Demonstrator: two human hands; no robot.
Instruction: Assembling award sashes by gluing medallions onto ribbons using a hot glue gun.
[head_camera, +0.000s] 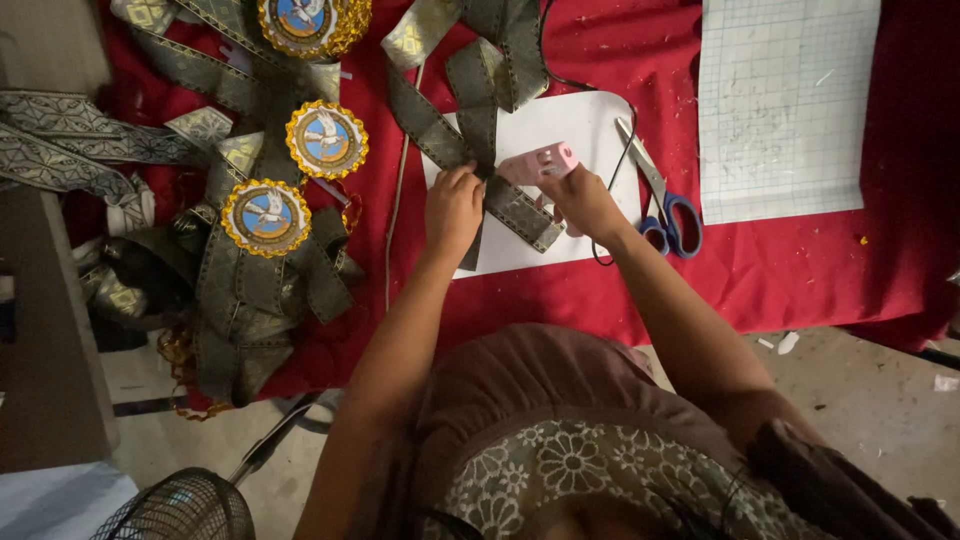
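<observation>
My left hand (452, 205) pinches the centre of a folded olive-and-gold patterned ribbon bow (470, 95) that lies over a white sheet of paper (560, 125). My right hand (583, 198) grips a pink glue gun (540, 163), its nozzle pointing left at the ribbon's crossing point right beside my left fingers. A black cord (618, 170) runs from the gun across the paper.
Blue-handled scissors (662, 205) lie just right of the paper on the red cloth (780, 270). A gridded cutting mat (782, 105) sits at the far right. Finished ribbon rosettes with round gold-rimmed medallions (326, 139) pile up at the left. A fan (180, 508) stands on the floor below.
</observation>
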